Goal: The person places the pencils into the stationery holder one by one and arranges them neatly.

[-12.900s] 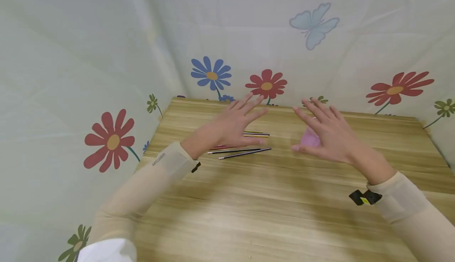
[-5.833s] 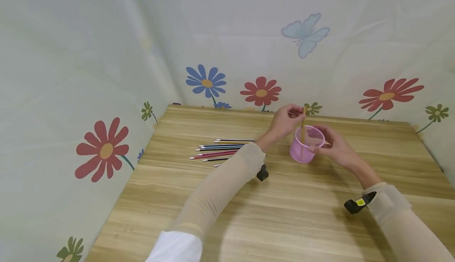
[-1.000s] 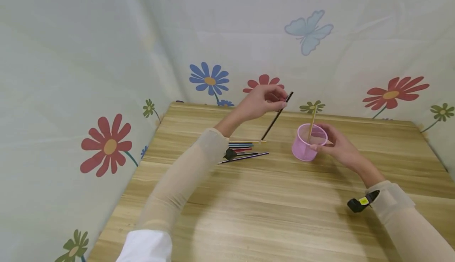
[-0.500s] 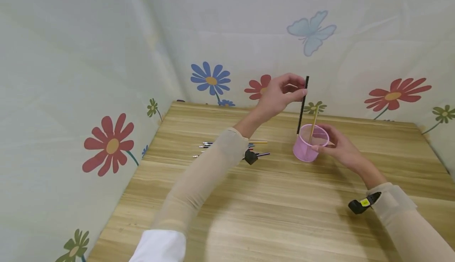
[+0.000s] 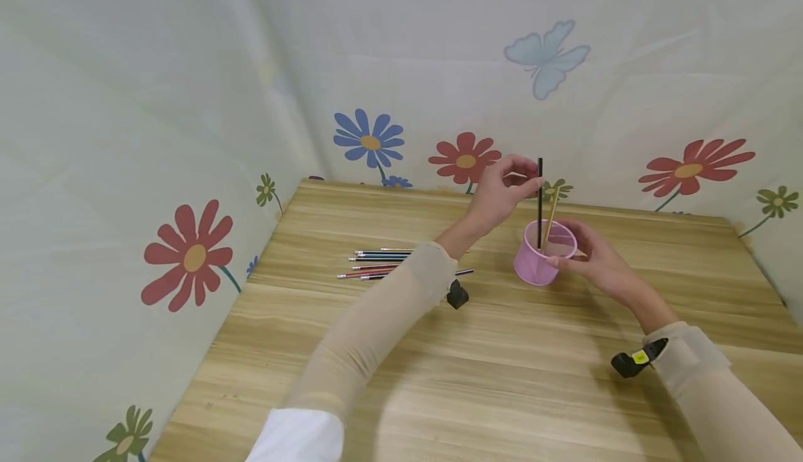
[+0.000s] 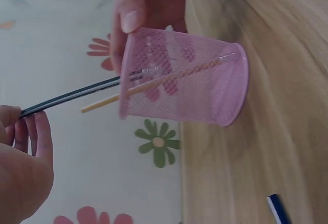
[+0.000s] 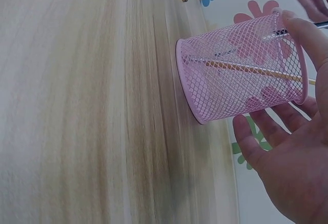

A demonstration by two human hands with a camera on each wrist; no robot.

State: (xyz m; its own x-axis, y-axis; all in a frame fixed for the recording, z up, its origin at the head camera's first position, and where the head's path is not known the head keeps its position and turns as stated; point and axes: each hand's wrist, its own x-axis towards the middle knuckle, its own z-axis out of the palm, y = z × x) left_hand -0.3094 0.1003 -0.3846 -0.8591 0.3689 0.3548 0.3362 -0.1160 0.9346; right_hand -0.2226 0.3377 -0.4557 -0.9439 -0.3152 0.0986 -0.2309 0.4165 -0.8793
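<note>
My left hand pinches a black pencil near its upper end. The pencil's lower end is inside a pink mesh pencil cup, below the rim. A yellow pencil leans in the same cup, its top sticking out. In the left wrist view, the black pencil shows an eraser end within the mesh. My right hand holds the cup from its right side, thumb at the rim. The right wrist view has the fingers of this hand curved around the cup wall.
Several pencils lie in a loose group on the wooden table, left of the cup and partly behind my left sleeve. A flower-printed cloth rises behind the table's back edge.
Both hands were first spread over the table. The yellow pencil went into the cup, held by my right hand. My left hand lifted the black pencil, carried it right and lowered it into the cup.
</note>
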